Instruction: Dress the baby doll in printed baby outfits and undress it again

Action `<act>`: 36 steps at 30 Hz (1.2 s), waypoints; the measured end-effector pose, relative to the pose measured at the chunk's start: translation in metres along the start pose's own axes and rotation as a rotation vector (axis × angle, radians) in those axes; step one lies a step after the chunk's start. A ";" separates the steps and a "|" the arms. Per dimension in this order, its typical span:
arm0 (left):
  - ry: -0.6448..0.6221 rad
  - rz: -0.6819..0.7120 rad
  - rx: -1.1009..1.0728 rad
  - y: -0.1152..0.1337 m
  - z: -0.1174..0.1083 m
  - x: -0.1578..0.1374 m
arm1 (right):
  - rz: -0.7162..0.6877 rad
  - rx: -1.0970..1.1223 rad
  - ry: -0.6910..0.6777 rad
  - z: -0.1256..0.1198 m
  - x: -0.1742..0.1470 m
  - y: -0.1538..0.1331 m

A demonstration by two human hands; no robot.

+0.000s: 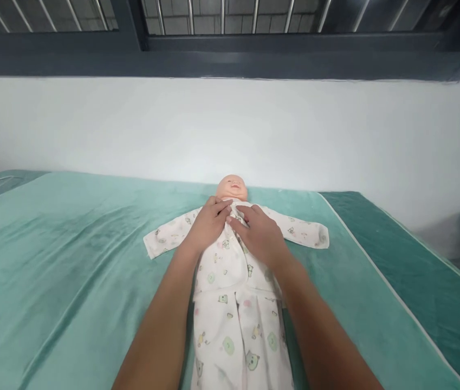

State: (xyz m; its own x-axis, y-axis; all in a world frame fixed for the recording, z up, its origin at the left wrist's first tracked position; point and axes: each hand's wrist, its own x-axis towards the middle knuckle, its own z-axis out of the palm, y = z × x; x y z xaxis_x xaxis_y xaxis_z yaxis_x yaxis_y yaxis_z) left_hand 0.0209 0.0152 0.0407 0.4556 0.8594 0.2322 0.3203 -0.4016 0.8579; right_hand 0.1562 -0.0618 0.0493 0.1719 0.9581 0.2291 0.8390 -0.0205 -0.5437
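Observation:
A baby doll [232,187] lies on its back with its head toward the wall. It wears a white baby shirt [219,265] with small printed animals, its sleeves spread to both sides. Matching pants [217,330] cover the legs, below the shirt's hem. Just under the doll's chin, my left hand [211,221] pinches the shirt's front edge near the collar. My right hand [260,233] grips the same front opening from the other side, thumb and fingers close together. Both hands hide the part of the cloth between their fingertips.
A light green sheet [71,260] with soft wrinkles covers the bed, and a darker green strip [408,254] runs along the right. Behind the doll rises a white wall [213,124], with a dark window frame [254,57] and metal bars above it.

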 end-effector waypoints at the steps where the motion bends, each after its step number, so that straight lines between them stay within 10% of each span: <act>1: 0.001 -0.001 -0.008 -0.001 0.000 -0.001 | 0.003 0.002 -0.003 0.000 0.000 0.000; 16: 0.045 -0.082 -0.042 0.008 -0.002 -0.003 | -0.037 0.220 -0.220 -0.021 0.010 0.011; 25: 0.170 -0.078 -0.091 0.013 -0.001 -0.007 | 0.122 0.047 0.020 -0.015 0.004 -0.010; 36: -0.044 -0.083 -0.105 0.018 -0.014 -0.014 | 0.254 0.905 -0.193 -0.020 0.015 0.014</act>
State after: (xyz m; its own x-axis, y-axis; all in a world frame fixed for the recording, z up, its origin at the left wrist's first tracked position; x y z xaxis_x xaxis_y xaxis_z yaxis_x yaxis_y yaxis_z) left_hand 0.0089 0.0004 0.0596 0.4679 0.8726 0.1403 0.2708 -0.2927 0.9171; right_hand 0.1805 -0.0537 0.0611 0.1378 0.9877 -0.0742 0.0582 -0.0828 -0.9949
